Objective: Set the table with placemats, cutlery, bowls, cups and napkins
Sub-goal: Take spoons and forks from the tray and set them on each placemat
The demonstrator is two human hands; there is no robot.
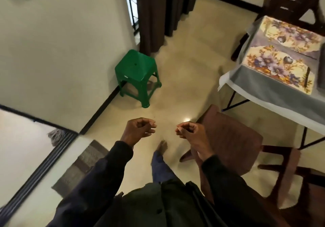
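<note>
The table (260,84) with a grey cloth stands at the right edge. Two flowered placemats lie on it: a near placemat (276,68) and a far placemat (292,31). A spoon rests on each mat, and a dark-handled piece of cutlery (307,75) lies at the near mat's right side. My left hand (139,129) and my right hand (189,131) hover over the floor, well left of the table. Both have their fingers curled in and hold nothing.
A green plastic stool (137,73) stands by the wall ahead. A brown chair (230,137) sits just right of my right hand, more dark chairs at the lower right and top right. Brown curtains (161,12) hang ahead; a striped mat (84,163) lies at the lower left.
</note>
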